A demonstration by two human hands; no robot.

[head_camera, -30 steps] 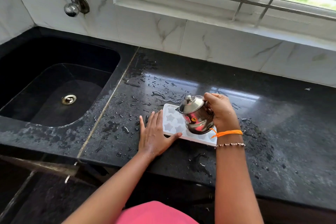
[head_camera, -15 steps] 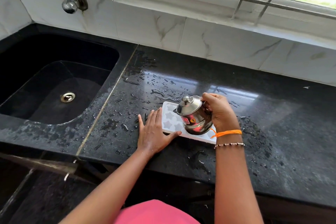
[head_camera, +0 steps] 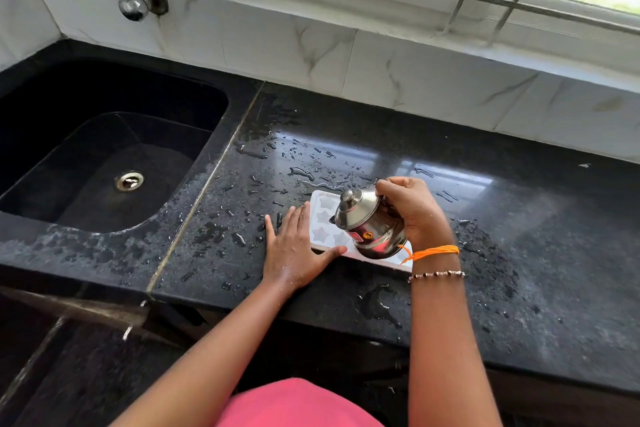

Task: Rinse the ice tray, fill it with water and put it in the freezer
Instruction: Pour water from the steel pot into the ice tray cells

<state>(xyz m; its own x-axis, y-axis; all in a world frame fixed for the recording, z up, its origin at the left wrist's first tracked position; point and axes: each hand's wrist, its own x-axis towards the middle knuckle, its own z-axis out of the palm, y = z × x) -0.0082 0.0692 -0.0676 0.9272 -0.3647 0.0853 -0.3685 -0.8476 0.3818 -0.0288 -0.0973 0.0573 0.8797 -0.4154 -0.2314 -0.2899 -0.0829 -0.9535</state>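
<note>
At the upper left of the frame, a wall tap above a dark sink, dry of any running stream. Right of the sink, across the wet black worktop, droplets and puddles. Near the frame's centre, left hand flat, fingers straight, pressed against the left end of the white ice tray, thumb along its near edge, same place as a second ago. Just right, a steel lidded pot tilted spout-down over the star-shaped cells, shifted only slightly from a moment before. Right hand, its grip closed around the pot from behind, orange thread and bead bracelet at the wrist. No stream discernible at the spout. Probably mid-fill, with the freezer step not yet begun.
</note>
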